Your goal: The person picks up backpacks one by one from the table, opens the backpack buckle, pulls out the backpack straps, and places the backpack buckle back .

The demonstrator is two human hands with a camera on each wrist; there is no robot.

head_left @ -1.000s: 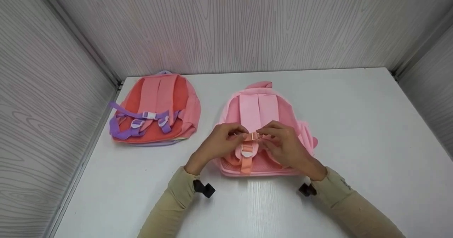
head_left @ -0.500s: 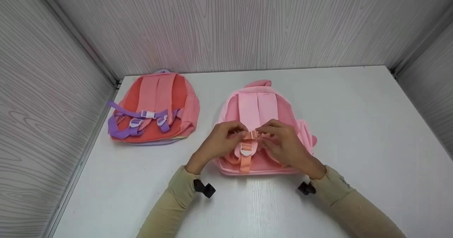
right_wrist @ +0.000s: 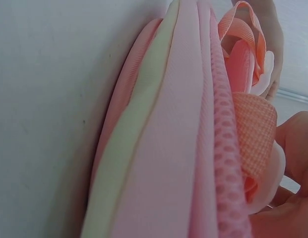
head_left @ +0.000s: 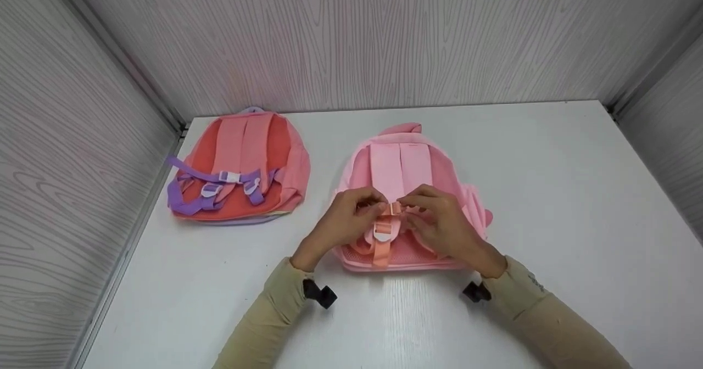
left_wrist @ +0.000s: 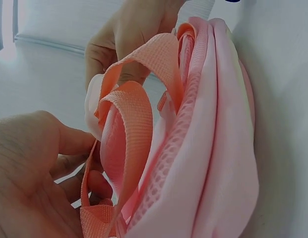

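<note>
A pink backpack (head_left: 387, 166) lies with its shoulder straps facing up. Over its lower middle, my left hand (head_left: 349, 221) pinches the orange webbing at the left side of a small orange buckle (head_left: 394, 209). From the other side, my right hand (head_left: 447, 226) pinches the buckle's right end with thumb and fingers. Just below the buckle sits a white strap adjuster (head_left: 383, 234) threaded with orange webbing. In the left wrist view, loops of orange strap (left_wrist: 136, 129) stand up from the mesh back panel. The right wrist view hides the buckle behind webbing and padding.
A coral backpack (head_left: 296, 166) with purple straps (head_left: 189, 208) and a fastened white buckle lies at the back left of the white table (head_left: 565, 193). Grey wood-grained panels (head_left: 351, 39) enclose the table at the back and sides.
Both hands stay at the buckle, with only a very slight shift of the left hand to the right. The head view has moved a little; both backpacks lie as before.
</note>
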